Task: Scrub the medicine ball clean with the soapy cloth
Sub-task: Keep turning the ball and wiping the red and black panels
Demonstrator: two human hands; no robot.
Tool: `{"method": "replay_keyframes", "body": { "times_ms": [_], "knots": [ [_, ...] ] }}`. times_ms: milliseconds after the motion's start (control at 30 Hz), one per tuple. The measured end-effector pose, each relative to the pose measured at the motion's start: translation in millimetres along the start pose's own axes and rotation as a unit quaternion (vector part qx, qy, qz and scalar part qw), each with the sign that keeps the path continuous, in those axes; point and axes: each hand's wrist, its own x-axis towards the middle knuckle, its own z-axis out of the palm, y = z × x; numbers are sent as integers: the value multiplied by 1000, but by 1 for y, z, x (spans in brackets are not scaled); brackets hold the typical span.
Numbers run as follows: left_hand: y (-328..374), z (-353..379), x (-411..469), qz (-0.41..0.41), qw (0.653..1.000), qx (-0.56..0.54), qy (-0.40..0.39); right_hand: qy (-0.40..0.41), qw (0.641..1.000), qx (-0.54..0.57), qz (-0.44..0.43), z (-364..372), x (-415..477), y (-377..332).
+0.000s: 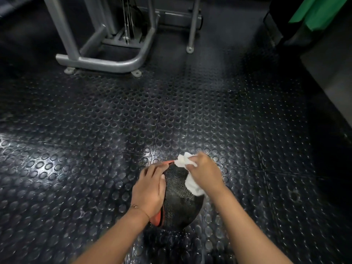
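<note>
A black, textured medicine ball (178,199) with red-orange panels sits on the studded rubber floor near the bottom centre. My left hand (150,189) lies flat on its left side, fingers straight, steadying it. My right hand (204,173) grips a crumpled white cloth (183,160) and presses it onto the ball's upper right. More of the cloth shows below that hand, on the ball's right side. The ball's right flank is hidden under my right hand and the cloth.
The dark studded rubber floor (114,130) spreads all around, shiny in patches. A grey steel gym machine frame (106,61) stands at the back left, with a thin post (192,35) beside it. Something dark with green fabric (320,12) stands at the back right.
</note>
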Motion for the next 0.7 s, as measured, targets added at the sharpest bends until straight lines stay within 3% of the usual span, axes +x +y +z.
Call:
{"method": "replay_keyframes", "body": {
  "times_ms": [267, 467, 633, 700],
  "knots": [
    [-16, -4, 5, -5, 1000, -24, -1, 73, 985, -29, -155, 11, -74, 2],
    [-17, -6, 6, -59, 997, -42, 9, 39, 999, 1, -33, 9, -10, -19],
    [-41, -21, 33, -81, 994, -44, -61, 85, 976, 16, -200, 25, -54, -4],
    [-44, -27, 41, -87, 991, -32, -96, 71, 985, 70, -139, 25, -43, 1]
  ]
}}
